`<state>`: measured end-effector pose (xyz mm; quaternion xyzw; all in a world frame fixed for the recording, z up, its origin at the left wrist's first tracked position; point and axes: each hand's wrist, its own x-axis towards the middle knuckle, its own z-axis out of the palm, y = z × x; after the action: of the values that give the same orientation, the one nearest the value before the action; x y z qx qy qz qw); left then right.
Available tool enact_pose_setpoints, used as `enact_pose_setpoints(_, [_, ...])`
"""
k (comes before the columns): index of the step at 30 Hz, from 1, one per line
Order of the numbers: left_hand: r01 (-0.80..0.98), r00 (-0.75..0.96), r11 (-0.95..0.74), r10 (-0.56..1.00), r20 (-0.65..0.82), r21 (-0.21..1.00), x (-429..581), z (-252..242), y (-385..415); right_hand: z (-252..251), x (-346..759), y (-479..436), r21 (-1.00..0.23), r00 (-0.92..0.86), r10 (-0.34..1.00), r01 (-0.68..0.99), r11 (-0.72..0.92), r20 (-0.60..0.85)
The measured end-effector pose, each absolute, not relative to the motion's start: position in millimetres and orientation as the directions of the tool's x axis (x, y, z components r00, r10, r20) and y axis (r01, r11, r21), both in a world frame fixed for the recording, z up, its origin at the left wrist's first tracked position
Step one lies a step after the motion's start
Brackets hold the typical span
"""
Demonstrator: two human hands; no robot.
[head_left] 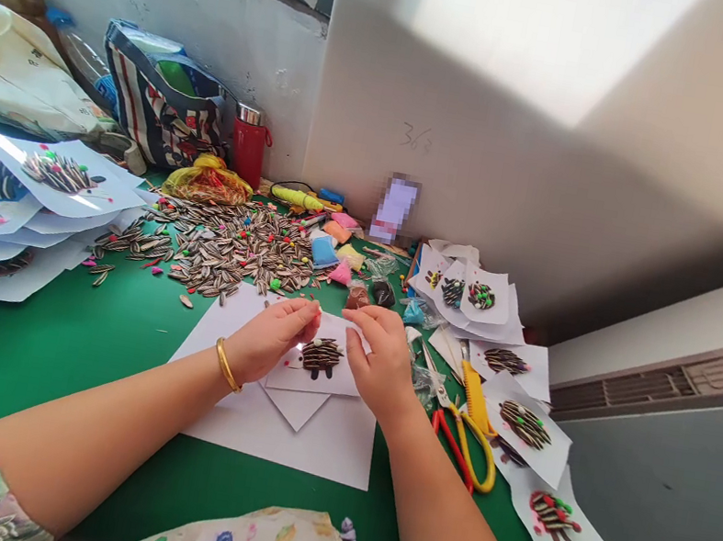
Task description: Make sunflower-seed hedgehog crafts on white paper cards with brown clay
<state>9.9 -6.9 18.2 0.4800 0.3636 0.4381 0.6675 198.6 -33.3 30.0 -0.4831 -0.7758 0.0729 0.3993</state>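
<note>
Green table [40,345]: card [315,372] touching left grip [272,339]

The green worktop [6,338] stood against a pale wall [487,190]. Above the worktop, sunlight [550,33] fell on this wall. Right of the worktop was a grey vented panel [699,377].

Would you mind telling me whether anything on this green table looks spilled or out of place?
Striped sunflower seeds lie scattered loose across the green table, a few strays apart from the heap; nothing looks damaged.
</note>
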Motion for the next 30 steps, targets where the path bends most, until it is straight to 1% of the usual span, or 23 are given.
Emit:
enact_pose_setpoints(4, [-0.106, 0.368, 0.057, 0.93, -0.014, 0.993, 10, 11, -8, 32, 189, -40, -0.559, -0.25, 0.817, 0.624, 0.546, 0.519])
enact_pose_setpoints(7, [-0.076, 0.36, 0.033, 0.933, -0.003, 0.997, 10, 7, -8, 32, 184, -44, -0.586, -0.292, 0.82, 0.586, 0.56, 0.492])
enact_pose_setpoints(11, [-0.156, 0.334, 0.078, 0.942, -0.021, 0.985, 9, 6, -6, 34, 177, -49, -0.586, -0.343, 0.813, 0.568, 0.578, 0.47])
enact_pose_setpoints(16, [-0.225, 0.344, 0.127, 0.938, -0.043, 0.966, 9, 9, -6, 34, 176, -51, -0.558, -0.314, 0.842, 0.639, 0.529, 0.439])
enact_pose_setpoints(20, [-0.218, 0.306, 0.15, 0.949, -0.078, 0.965, 9, 8, -6, 31, 178, -49, -0.559, -0.259, 0.838, 0.646, 0.52, 0.48])
enact_pose_setpoints(23, [-0.217, 0.286, 0.152, 0.955, -0.086, 0.964, 9, 9, -7, 30, 179, -49, -0.547, -0.255, 0.823, 0.642, 0.537, 0.508])
enact_pose_setpoints(30, [-0.308, 0.34, 0.247, 0.931, -0.136, 0.919, 13, 16, -10, 30, 182, -46, -0.517, -0.213, 0.809, 0.673, 0.528, 0.548])
